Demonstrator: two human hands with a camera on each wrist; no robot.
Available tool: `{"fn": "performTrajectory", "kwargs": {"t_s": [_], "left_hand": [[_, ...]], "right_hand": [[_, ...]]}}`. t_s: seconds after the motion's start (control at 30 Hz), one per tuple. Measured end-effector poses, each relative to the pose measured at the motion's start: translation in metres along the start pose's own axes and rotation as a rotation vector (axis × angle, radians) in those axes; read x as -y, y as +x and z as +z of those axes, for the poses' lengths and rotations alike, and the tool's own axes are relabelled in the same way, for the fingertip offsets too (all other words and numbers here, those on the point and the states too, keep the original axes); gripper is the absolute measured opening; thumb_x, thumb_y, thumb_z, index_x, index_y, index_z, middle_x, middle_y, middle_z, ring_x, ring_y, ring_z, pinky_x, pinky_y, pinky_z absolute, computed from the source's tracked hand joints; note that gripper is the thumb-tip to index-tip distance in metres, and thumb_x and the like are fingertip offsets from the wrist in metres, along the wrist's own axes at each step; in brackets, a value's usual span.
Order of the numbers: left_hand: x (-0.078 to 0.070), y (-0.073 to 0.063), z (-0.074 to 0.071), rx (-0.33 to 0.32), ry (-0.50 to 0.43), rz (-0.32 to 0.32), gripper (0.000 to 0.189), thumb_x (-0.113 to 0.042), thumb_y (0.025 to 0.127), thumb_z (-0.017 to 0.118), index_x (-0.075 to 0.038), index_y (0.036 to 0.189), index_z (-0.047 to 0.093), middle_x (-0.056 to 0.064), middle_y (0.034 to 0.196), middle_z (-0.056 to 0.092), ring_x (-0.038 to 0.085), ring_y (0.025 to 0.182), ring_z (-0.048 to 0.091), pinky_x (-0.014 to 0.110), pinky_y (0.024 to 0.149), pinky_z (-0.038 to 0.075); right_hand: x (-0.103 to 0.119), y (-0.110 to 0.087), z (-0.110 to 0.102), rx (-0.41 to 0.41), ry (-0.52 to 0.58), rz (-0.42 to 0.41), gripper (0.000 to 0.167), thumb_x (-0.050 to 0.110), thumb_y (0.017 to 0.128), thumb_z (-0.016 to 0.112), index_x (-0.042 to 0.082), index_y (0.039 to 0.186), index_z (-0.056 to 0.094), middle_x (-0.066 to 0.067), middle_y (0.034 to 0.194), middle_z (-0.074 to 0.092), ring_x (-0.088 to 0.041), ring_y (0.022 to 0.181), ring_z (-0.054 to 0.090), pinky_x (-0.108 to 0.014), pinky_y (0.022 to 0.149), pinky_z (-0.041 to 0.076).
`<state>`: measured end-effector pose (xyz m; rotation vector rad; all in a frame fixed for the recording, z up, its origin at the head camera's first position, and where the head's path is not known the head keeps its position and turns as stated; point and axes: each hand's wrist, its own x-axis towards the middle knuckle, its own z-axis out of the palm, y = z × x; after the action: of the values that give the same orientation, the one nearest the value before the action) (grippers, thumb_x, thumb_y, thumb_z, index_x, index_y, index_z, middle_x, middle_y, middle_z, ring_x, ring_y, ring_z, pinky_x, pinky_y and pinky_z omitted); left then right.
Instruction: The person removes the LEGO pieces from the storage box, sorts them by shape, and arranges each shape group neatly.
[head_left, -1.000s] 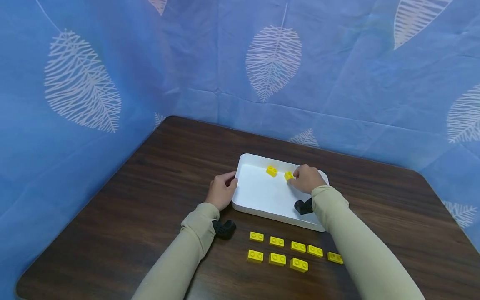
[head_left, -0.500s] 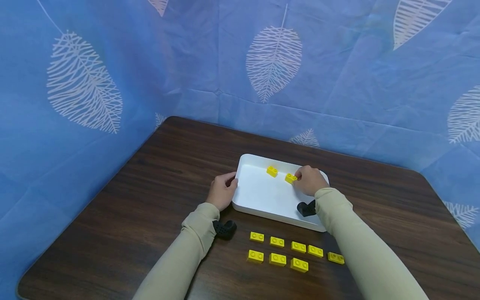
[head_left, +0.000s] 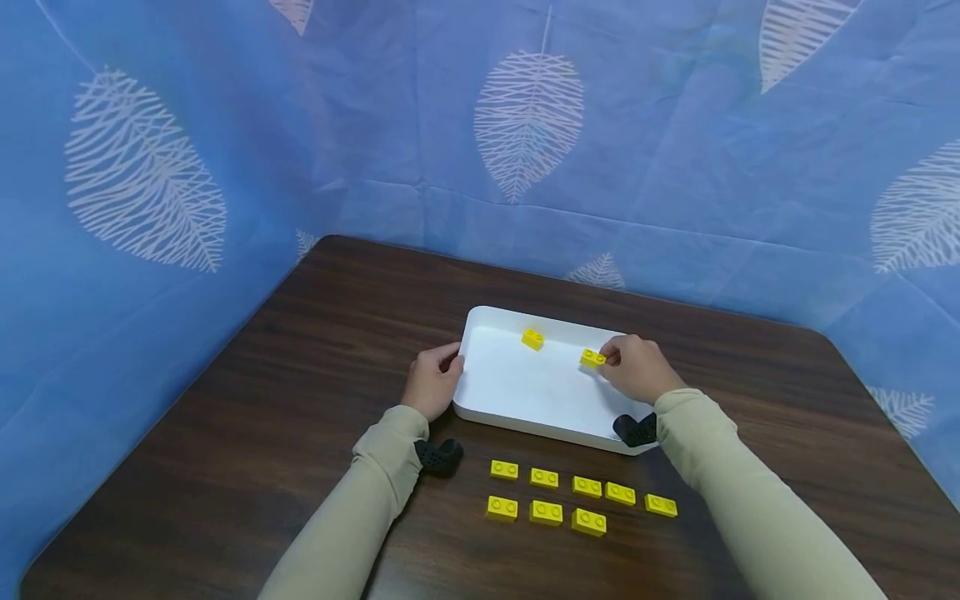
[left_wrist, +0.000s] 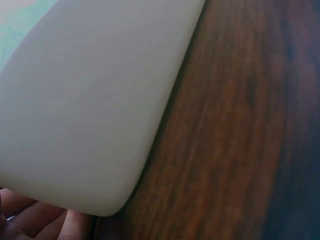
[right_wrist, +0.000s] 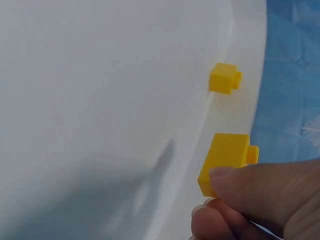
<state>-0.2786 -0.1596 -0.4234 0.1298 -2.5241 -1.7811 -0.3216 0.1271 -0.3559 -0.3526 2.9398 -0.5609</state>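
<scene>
A white tray (head_left: 517, 385) lies on the dark wooden table. My left hand (head_left: 432, 383) touches its left end with thumb and fingertips, and the left wrist view shows the fingers (left_wrist: 40, 220) against the tray's outer wall. Over the right part of the tray, my right hand (head_left: 636, 367) pinches a yellow toy building brick (right_wrist: 225, 157) between thumb and fingers, the brick's studs facing away from the palm in the right wrist view. Another yellow brick (head_left: 532, 338) sits in the tray near the back wall, left of the held one.
In front of the tray, several yellow bricks lie in two rows, among them one at the near left (head_left: 502, 508) and one at the far right (head_left: 661, 505). A blue curtain (head_left: 420, 125) with white leaves hangs behind the table (head_left: 300, 400).
My right hand has moved rightward over the tray with the pinched brick, away from the other brick. The left hand stays at the tray's left end. The head view has shifted slightly.
</scene>
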Motion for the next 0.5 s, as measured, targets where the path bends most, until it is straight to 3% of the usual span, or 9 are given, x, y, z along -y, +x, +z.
{"fn": "performTrajectory", "kwargs": {"t_s": [0.5], "left_hand": [[-0.001, -0.001, 0.001, 0.002, 0.004, -0.013, 0.038, -0.019, 0.097, 0.051, -0.007, 0.133, 0.055, 0.01, 0.135, 0.055, 0.024, 0.126, 0.049, 0.042, 0.102, 0.043]], "right_hand": [[-0.012, -0.06, -0.027, -0.073, 0.007, -0.081, 0.024, 0.005, 0.084, 0.065, -0.008, 0.104, 0.064, -0.014, 0.088, 0.064, -0.02, 0.075, 0.056, -0.035, 0.066, 0.052]]}}
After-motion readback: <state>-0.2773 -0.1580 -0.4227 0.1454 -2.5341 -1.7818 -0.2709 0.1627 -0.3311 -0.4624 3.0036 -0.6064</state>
